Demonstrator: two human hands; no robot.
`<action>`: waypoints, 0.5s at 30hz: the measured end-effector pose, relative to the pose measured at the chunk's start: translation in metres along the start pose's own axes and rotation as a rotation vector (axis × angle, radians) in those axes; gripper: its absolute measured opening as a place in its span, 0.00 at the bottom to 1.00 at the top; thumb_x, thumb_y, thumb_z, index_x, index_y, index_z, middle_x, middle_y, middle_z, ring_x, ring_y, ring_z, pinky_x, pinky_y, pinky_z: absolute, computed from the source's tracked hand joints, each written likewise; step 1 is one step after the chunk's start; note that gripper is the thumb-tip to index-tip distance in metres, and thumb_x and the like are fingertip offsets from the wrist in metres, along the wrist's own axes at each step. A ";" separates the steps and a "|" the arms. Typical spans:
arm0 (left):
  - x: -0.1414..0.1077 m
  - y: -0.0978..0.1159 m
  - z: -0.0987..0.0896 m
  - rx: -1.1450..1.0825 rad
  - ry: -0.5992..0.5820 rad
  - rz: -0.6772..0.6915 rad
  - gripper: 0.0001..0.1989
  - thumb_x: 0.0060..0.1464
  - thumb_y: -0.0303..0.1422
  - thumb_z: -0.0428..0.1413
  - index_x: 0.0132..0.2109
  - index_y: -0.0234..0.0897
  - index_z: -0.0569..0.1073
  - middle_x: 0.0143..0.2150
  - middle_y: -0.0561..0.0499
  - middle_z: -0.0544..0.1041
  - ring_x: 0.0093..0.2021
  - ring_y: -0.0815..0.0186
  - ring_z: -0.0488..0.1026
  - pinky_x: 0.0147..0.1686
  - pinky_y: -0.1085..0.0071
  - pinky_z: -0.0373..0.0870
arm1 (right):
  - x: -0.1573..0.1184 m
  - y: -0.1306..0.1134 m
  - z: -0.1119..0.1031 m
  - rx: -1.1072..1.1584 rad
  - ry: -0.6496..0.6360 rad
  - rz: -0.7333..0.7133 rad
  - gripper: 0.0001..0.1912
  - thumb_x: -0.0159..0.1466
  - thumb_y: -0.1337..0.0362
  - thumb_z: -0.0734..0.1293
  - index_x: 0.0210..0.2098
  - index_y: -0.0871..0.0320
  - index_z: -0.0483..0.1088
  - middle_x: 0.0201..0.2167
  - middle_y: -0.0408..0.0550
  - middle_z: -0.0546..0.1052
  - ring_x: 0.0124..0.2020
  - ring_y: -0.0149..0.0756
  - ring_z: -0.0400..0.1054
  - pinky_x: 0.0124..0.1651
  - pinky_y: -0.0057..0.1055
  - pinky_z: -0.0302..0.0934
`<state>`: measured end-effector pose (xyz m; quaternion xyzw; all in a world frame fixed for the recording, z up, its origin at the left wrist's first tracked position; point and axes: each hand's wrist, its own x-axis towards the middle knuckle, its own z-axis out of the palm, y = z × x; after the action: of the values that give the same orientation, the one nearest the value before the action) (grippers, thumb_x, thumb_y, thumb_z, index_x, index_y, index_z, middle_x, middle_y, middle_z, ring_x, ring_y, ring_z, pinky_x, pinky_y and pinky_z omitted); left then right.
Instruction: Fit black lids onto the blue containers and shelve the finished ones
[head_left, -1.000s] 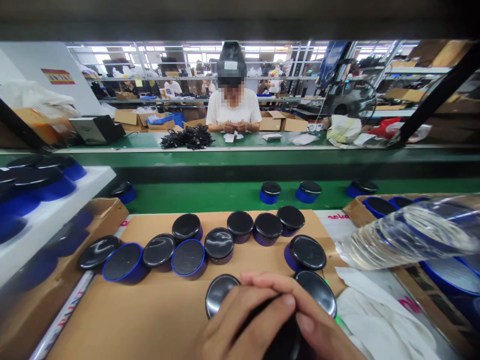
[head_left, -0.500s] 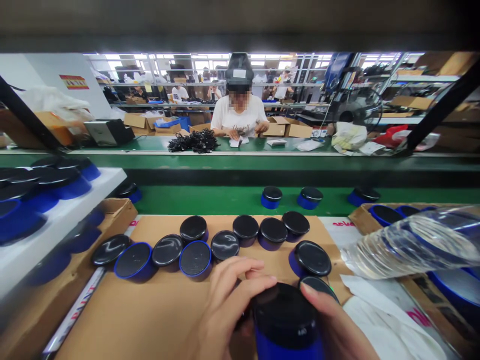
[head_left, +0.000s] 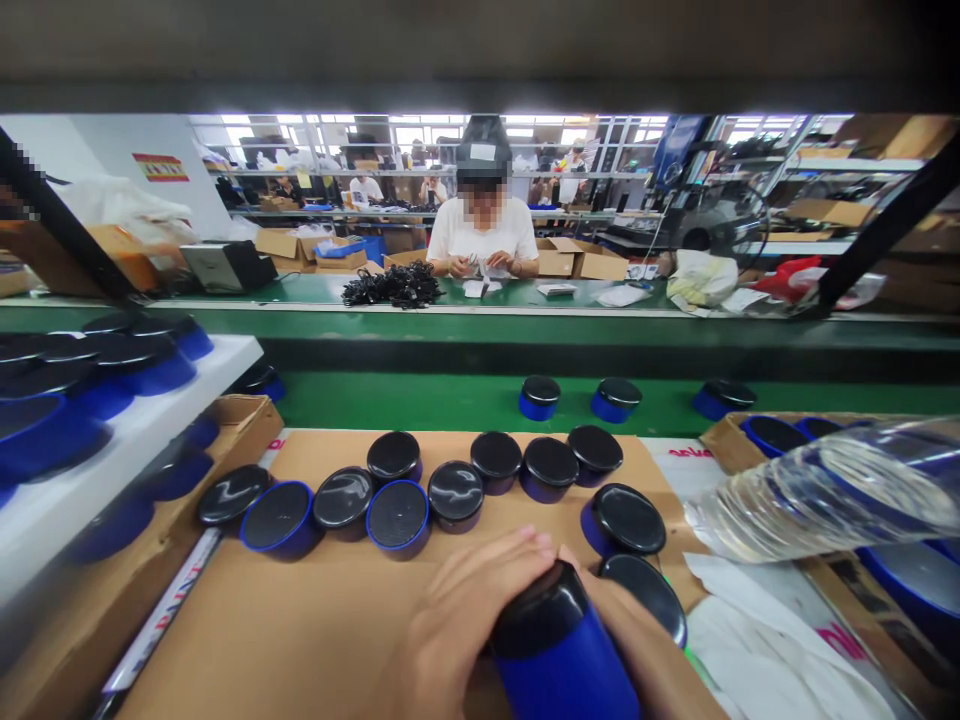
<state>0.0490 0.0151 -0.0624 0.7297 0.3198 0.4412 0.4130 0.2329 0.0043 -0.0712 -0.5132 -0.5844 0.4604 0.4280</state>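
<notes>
Blue cylindrical speaker (head_left: 559, 665) with a glossy black end is held by the person with 2 hands, low in the head view. It is tilted, and the black end leans toward the upper left. Its lower part goes out of the picture at the bottom edge. The left hand (head_left: 457, 625) comes from the left side, and its fingers (head_left: 502, 565) are clenched around the blue body. The right hand (head_left: 645, 665) presses against the other side, so both hands are grasping the same speaker. The speaker is over a brown cardboard sheet (head_left: 247, 625), but it is not possible to tell if it touches the sheet.

On this sheet stand 11 other speakers. 9 show a glossy black end, and 2 show a dark mesh grille with a blue rim. The closest speaker (head_left: 645, 598) is just beside the right hand. To the right are a clear plastic bottle (head_left: 825, 490) and a white cloth (head_left: 772, 640). Beyond the sheet, 4 more speakers stand on a green surface (head_left: 450, 405), and a white shelf (head_left: 127, 440) at the left carries others. Across the green bench (head_left: 525, 312), a co-worker (head_left: 484, 235) in a white T-shirt has both hands over white paper (head_left: 474, 289), near a pile of black cables (head_left: 390, 285).
</notes>
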 end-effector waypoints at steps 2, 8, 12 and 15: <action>0.003 0.004 -0.003 -0.229 0.014 -0.168 0.32 0.48 0.33 0.68 0.60 0.53 0.70 0.60 0.55 0.76 0.62 0.59 0.71 0.60 0.72 0.65 | -0.002 -0.005 -0.003 0.096 0.033 0.111 0.24 0.70 0.46 0.59 0.50 0.56 0.76 0.43 0.52 0.82 0.45 0.43 0.78 0.47 0.38 0.75; 0.018 0.006 -0.005 -0.822 0.126 -0.384 0.37 0.37 0.49 0.72 0.53 0.38 0.75 0.49 0.42 0.81 0.53 0.49 0.77 0.54 0.59 0.71 | -0.004 -0.005 0.009 0.090 0.005 -0.250 0.32 0.66 0.45 0.64 0.67 0.35 0.54 0.70 0.39 0.58 0.70 0.49 0.50 0.70 0.50 0.49; 0.016 -0.002 0.000 -0.881 0.127 -0.436 0.37 0.33 0.54 0.70 0.47 0.37 0.78 0.44 0.45 0.83 0.51 0.52 0.78 0.56 0.59 0.70 | 0.001 0.002 0.010 -0.053 0.024 -0.221 0.28 0.71 0.52 0.59 0.69 0.40 0.51 0.72 0.36 0.49 0.72 0.47 0.43 0.71 0.54 0.44; 0.009 0.001 0.006 -0.907 0.140 -0.492 0.34 0.35 0.56 0.68 0.47 0.40 0.78 0.45 0.47 0.83 0.50 0.54 0.79 0.53 0.63 0.73 | 0.008 0.006 0.010 -0.009 -0.006 -0.237 0.23 0.75 0.57 0.50 0.67 0.33 0.52 0.69 0.32 0.56 0.69 0.41 0.52 0.70 0.50 0.51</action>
<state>0.0587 0.0204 -0.0601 0.3493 0.2853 0.4730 0.7568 0.2235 0.0118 -0.0787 -0.4412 -0.6443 0.4053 0.4753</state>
